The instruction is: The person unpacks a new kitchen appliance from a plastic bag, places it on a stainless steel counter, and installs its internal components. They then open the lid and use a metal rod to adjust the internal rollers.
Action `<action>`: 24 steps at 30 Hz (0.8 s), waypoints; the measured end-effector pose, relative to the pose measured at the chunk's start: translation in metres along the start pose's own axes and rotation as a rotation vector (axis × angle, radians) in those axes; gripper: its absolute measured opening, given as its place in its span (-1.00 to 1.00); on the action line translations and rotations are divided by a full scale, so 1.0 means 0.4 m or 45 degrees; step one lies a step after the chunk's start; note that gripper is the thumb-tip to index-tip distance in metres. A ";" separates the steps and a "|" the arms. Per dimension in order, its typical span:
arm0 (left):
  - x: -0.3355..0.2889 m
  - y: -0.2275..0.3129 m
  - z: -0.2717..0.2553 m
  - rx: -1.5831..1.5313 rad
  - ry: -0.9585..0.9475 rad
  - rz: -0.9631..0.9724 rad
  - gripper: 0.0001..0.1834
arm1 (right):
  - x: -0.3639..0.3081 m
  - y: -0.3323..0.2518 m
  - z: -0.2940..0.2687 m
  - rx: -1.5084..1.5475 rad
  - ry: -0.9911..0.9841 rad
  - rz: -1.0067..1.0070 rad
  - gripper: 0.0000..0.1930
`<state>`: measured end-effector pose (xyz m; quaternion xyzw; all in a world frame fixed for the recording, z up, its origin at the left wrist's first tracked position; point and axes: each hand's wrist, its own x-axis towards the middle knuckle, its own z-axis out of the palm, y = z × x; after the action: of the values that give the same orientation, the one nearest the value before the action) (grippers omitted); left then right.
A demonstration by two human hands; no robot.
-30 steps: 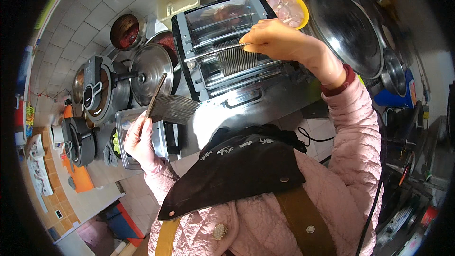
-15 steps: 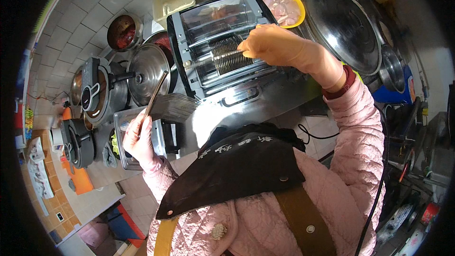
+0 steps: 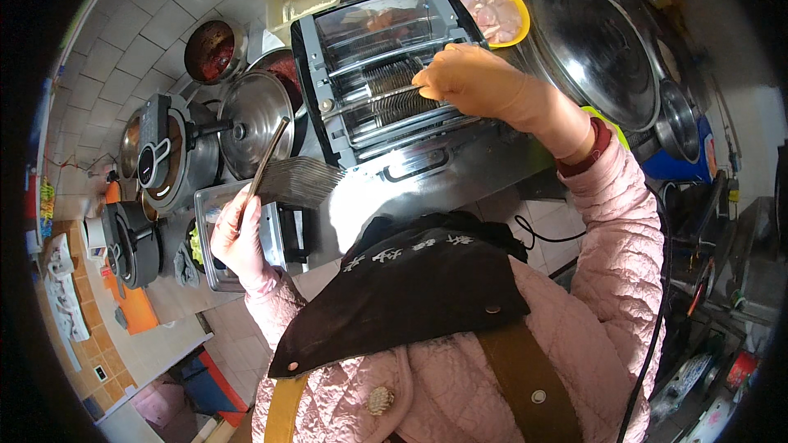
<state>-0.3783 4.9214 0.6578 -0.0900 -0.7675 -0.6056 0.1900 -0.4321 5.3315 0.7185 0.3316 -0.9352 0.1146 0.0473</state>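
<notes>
In front of me stands a meat slicing machine [image 3: 386,160] with its top uncovered, showing rows of round blades [image 3: 398,107]. My gloved right hand [image 3: 472,86] is over the blades, fingers pinched on a thin metal piece [image 3: 417,89]; most of that piece is hidden by the hand. To the left, my left hand [image 3: 238,238] grips a metal comb [image 3: 300,183] by its bar. Its long parallel tines point right, toward the machine's front. The left hand is above a clear plastic container [image 3: 215,275].
Behind the machine at the right is a yellow bowl [image 3: 524,20] of raw meat, beside a large metal lid [image 3: 591,41]. On the left are a lidded pot [image 3: 246,127], a pan with red residue [image 3: 215,51] and a pressure cooker [image 3: 193,160]. A black cable [image 3: 542,238] hangs below the counter.
Both hands stay nearly in place. The right hand has shifted very slightly over the blades, and the comb in the left hand has tilted a little.
</notes>
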 end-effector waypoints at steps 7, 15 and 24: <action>0.000 0.002 0.003 -0.061 0.013 -0.029 -0.71 | -0.014 -0.005 -0.014 0.065 -0.064 0.102 -0.84; 0.003 0.004 0.006 -0.028 -0.030 0.009 -0.71 | -0.016 -0.001 -0.032 -0.382 0.220 -0.019 -0.92; -0.004 -0.003 -0.004 -0.003 0.023 0.030 -0.72 | -0.012 0.027 -0.064 0.115 0.072 -0.002 -0.79</action>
<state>-0.3769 4.9196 0.6563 -0.0938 -0.7638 -0.6051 0.2040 -0.4347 5.3488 0.7404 0.3310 -0.9270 0.1662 0.0589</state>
